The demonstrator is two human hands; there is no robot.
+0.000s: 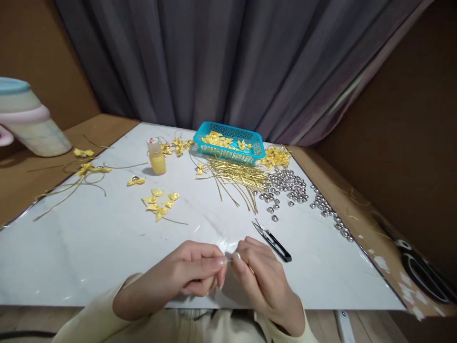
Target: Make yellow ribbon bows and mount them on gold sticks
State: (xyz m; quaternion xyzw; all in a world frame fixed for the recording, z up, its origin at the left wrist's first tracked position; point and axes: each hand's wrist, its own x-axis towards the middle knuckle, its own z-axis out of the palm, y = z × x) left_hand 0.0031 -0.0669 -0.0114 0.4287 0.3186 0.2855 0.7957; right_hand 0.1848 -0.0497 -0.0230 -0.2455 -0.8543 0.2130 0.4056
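Near the front edge of the white board [107,257], my left hand [196,269] and my right hand [262,274] are close together with a small gap between them. Both are closed in a pinch on a thin cord [230,260], whose short stretch shows between the fingertips. The rest of the cord is hidden by the fingers. Black-handled thread snips [274,243] lie just beyond my right hand. Several yellow bows [157,205] rest beyond my left hand, and a bundle of gold cords [239,176] lies farther back.
A blue basket [228,151] holds yellow bows at the back. A glue bottle [157,159] stands left of it. Silver metal pieces [287,183] are scattered at right. A tumbler [35,124] stands far left; black scissors [423,274] lie far right.
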